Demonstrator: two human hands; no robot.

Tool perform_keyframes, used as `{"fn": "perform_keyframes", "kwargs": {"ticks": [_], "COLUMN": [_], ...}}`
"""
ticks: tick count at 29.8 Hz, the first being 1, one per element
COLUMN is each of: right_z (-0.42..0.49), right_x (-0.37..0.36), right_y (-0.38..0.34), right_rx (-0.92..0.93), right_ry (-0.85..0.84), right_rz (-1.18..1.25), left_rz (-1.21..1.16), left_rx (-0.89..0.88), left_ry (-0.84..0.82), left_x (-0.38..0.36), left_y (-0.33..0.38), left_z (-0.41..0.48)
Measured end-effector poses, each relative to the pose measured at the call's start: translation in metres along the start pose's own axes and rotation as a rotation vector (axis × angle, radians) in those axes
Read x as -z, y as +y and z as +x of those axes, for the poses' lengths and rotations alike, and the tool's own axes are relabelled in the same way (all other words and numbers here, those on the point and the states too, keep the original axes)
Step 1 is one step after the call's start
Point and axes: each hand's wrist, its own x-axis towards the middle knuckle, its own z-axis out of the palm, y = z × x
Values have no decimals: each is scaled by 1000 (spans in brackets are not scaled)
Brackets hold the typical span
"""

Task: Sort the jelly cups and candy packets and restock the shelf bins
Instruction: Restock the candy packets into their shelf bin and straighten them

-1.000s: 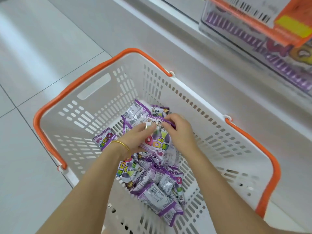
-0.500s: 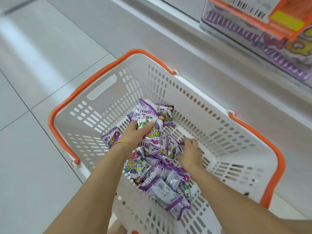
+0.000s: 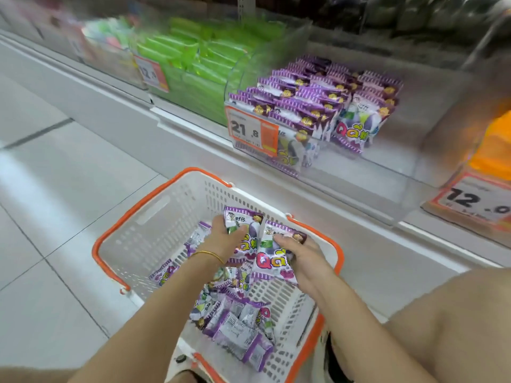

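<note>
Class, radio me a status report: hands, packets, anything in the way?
Left hand grips a purple packet. Right hand grips another packet. Both over basket. Nothing seen blocking shelf bin.

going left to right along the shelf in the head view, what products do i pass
blurry pale packets → green packets → purple candy packets behind the 21.8 price tag → orange packets at the right edge

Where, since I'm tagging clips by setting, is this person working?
Most likely a shop aisle, perhaps a supermarket: clear shelf bins hold purple candy packets and green packets, orange price tags hang on the bin fronts, and a shopping basket with more of them stands below.
</note>
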Motion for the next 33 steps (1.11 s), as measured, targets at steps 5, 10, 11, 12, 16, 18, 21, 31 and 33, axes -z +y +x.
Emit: {"fn": "perform_keyframes", "kwargs": {"ticks": [5, 10, 11, 12, 16, 18, 21, 31, 33], "right_z": [-48, -69, -72, -74, -84, -90, -100, -100, -86], "right_x": [-1, -17, -20, -23, -34, -38, -38, -32, -24], "right_y": [-51, -83, -87, -90, -101, -109, -125, -213, -231], "right_rx": [275, 632, 678, 702, 801, 784, 582, 551, 516], "right_ry": [15, 269, 293, 301, 296, 299, 177, -70, -37], "right_rz": [22, -319, -382, -432, -477, -409, -305, -231, -207], "left_rz": [20, 52, 4, -85, -193, -73, 42, -100, 94], "left_rx": [-135, -219, -225, -208, -305, -422, -576, -755, -839], "left_ry": [-80, -156, -185, -241, -274, -198, -105, -89, -8], "left_x": [-9, -11, -13, -15, -21, -19, -15, -14, -15], "left_y": [52, 88, 94, 101, 114, 118, 130, 216, 219], "left_z": [-44, -70, -74, -81, -84, -89, -95, -65, -53]}}
